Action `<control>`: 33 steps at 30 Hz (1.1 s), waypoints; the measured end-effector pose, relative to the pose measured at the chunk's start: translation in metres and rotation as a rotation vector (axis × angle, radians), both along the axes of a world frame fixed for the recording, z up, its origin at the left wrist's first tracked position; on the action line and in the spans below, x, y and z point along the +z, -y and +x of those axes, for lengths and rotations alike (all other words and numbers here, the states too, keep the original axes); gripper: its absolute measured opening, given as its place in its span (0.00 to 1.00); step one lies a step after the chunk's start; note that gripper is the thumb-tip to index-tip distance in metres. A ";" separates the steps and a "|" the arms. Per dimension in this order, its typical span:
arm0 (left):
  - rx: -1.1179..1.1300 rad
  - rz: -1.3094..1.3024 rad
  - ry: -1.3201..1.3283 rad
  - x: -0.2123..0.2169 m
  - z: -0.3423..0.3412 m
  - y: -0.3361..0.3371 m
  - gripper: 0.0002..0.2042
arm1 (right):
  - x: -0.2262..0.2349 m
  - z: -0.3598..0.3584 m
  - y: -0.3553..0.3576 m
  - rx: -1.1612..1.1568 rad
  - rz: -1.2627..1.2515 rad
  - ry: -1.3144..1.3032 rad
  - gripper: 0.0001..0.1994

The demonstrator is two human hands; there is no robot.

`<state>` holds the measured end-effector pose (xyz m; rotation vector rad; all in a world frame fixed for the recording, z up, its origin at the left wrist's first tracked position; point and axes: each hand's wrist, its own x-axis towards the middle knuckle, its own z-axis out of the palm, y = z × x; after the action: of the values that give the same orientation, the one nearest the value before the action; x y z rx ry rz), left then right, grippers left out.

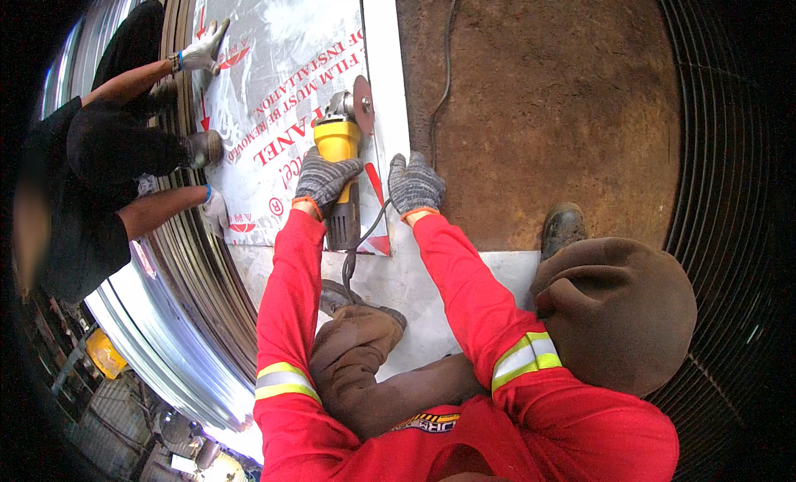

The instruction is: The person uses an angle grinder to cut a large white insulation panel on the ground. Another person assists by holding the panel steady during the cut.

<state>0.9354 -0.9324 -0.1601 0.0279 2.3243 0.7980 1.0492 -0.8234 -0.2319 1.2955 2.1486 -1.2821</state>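
My left hand (327,182), in a grey knit glove with an orange cuff, is closed around the body of a yellow and black angle grinder (338,142). Its reddish-brown disc (362,106) stands on edge near the right edge of a film-covered panel (257,84) with red print. A dark cord (373,225) runs from the grinder's rear. My right hand (416,184), gloved alike, lies with fingers forward at the border of a white sheet (398,92) under the panel. Nothing shows in its grip; its palm side is hidden.
At the left, another person's gloved hand (205,51) presses on the panel, and their other gloved hand (215,210) is at its edge. Their shoe (204,149) rests there too. Stacked metal strips (199,275) lie left. Another cable (446,76) crosses the brown, rusty surface (555,109).
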 end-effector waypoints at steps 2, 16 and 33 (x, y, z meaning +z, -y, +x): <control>0.023 -0.010 -0.036 -0.003 0.003 0.002 0.20 | -0.001 0.000 0.002 -0.001 0.003 0.007 0.28; 0.029 -0.017 0.002 0.007 0.010 0.002 0.22 | 0.001 -0.004 0.000 -0.003 -0.013 0.034 0.26; 0.059 -0.045 0.019 -0.002 0.009 0.013 0.21 | -0.002 -0.014 -0.003 0.009 -0.003 0.063 0.26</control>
<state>0.9444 -0.9451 -0.1624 -0.0681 2.3334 0.7708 1.0353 -0.8202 -0.2335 1.3060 2.1067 -1.2237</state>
